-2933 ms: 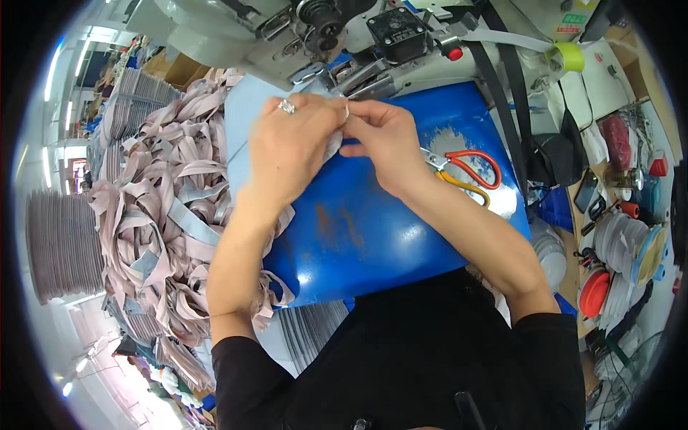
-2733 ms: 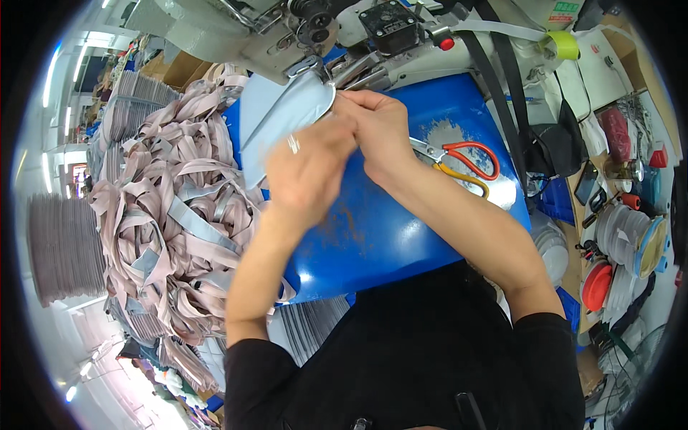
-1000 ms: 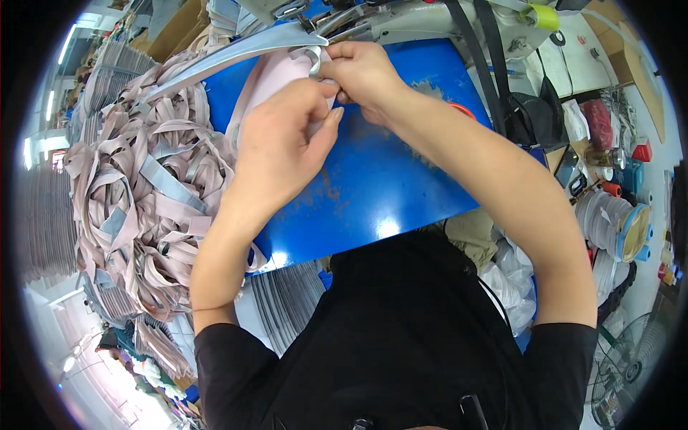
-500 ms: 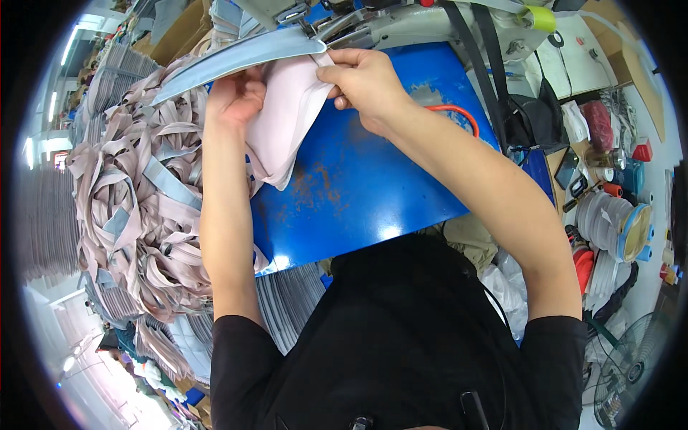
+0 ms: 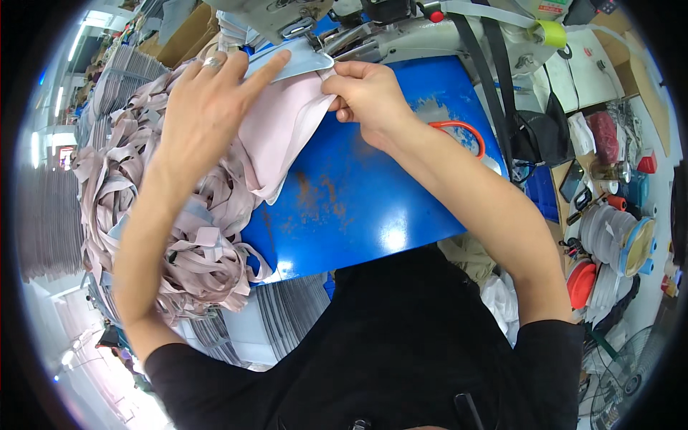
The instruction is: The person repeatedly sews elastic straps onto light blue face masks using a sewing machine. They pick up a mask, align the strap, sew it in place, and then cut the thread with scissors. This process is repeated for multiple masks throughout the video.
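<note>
A folded pale pink fabric piece (image 5: 283, 129) hangs over the near side of the blue work surface. Along its upper edge runs a light blue strip (image 5: 304, 61), which reaches under the sewing machine head (image 5: 276, 16). My right hand (image 5: 369, 97) pinches the pink piece's upper right corner between thumb and fingers, by the strip's end. My left hand (image 5: 208, 107), with a ring on one finger, lies palm down and fingers outstretched over the strip's left part. Its index fingertip rests at the strip; most of the strip is hidden beneath this hand.
Linked pink and blue fabric pieces (image 5: 204, 265) form a big heap left of the blue table (image 5: 344, 208). An orange-red curved handle (image 5: 466, 129) lies at its right. Black straps (image 5: 491, 79) hang beside it. Stacked grey pieces (image 5: 290, 315) stand below the table edge.
My left hand has come out from under the blue strip and swung left and up on top of it. My right hand keeps its pinch on the corner. The view has shifted slightly.
</note>
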Demonstrator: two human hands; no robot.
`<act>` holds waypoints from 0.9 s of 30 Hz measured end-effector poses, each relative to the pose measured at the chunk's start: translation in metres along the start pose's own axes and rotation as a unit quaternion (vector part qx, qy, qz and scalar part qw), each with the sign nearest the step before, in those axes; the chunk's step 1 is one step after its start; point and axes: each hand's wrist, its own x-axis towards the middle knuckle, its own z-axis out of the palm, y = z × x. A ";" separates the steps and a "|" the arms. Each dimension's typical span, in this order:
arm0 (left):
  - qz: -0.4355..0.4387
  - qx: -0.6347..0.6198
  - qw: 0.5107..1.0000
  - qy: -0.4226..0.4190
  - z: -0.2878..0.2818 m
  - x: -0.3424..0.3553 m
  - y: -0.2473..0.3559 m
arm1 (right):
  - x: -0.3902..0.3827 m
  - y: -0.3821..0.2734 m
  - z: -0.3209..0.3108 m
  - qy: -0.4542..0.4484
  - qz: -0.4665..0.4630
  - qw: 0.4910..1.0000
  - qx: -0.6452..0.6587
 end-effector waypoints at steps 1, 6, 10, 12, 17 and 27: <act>0.021 0.001 0.998 -0.059 0.007 -0.002 -0.012 | 0.000 0.002 0.001 -0.002 0.001 1.000 0.004; 0.121 0.049 0.982 -0.137 0.001 0.010 -0.037 | -0.002 0.006 -0.005 -0.012 0.007 1.000 0.013; 0.129 0.042 0.977 -0.164 -0.006 0.015 -0.035 | -0.008 0.002 -0.002 -0.014 0.028 1.000 0.000; 0.138 0.031 0.979 -0.147 -0.005 0.015 -0.031 | -0.009 0.003 0.000 -0.006 0.035 0.999 0.000; 0.078 -0.027 0.986 -0.145 -0.009 0.018 -0.013 | -0.002 0.007 0.001 -0.002 0.000 0.999 0.032; -0.114 -0.164 0.968 -0.151 -0.002 0.035 0.058 | -0.007 0.029 -0.010 -0.015 -0.100 0.995 0.007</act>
